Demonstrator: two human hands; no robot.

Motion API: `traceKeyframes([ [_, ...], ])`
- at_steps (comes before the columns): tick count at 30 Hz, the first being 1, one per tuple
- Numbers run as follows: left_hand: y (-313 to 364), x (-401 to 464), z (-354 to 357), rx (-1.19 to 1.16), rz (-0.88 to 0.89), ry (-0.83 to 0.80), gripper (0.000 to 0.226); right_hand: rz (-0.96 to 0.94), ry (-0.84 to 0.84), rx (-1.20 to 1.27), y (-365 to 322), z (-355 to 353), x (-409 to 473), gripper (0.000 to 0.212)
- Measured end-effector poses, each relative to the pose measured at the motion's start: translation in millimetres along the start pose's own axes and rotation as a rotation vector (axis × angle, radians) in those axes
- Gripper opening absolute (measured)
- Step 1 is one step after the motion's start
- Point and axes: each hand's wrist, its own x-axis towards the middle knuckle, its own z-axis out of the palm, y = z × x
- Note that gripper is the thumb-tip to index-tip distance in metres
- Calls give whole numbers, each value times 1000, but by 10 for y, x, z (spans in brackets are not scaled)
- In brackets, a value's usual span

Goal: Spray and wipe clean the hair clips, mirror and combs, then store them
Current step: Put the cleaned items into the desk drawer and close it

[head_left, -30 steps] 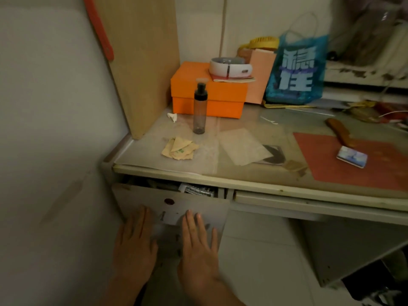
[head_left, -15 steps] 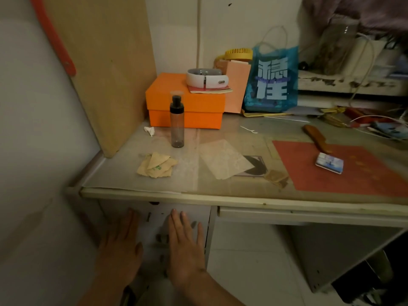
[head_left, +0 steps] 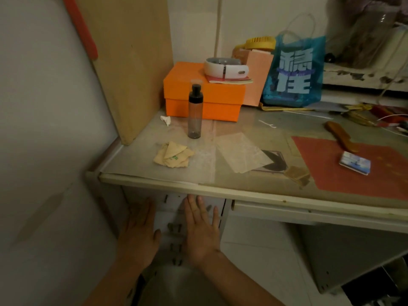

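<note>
My left hand [head_left: 138, 234] and my right hand [head_left: 202, 226] lie flat, fingers straight, against the white front of the left desk drawer [head_left: 172, 208], which sits pushed in under the desk edge. On the glass desk top stands a dark spray bottle [head_left: 195, 112] with a clear cap. A crumpled tan wiping cloth [head_left: 173, 154] lies just in front of it. A wooden comb [head_left: 341, 136] rests at the right on a red mat [head_left: 353, 166], beside a small blue card-like thing [head_left: 354, 162]. No hair clips show.
An orange box [head_left: 204, 100] with a white band on it stands at the back, next to a blue bag [head_left: 294, 71]. A wooden board [head_left: 125, 60] leans at the left wall. A second drawer [head_left: 309, 215] runs to the right. Cables and clutter lie at the far right.
The drawer, open with things showing inside a second ago, has slid in under the desk edge with both my flat hands on its front.
</note>
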Motion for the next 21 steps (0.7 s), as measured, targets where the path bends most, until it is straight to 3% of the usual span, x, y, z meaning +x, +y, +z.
traceKeyframes([
  [2, -51, -91, 106, -9, -22, -25, 74, -21, 55, 37, 27, 77, 9, 91],
  [8, -57, -340, 463, -76, -32, -36, 81, 20, 21, -75, 118, 390, -40, 115],
  [10, -39, -347, 603, -107, -20, 8, 69, 31, 68, -104, 200, 651, -37, 104],
  [14, 76, -258, 711, -100, -22, -16, 49, 102, -12, -55, 297, 980, -10, 88],
  [21, 273, 7, 934, -398, -293, -158, 36, 167, -55, 83, 379, 1166, 78, 71],
])
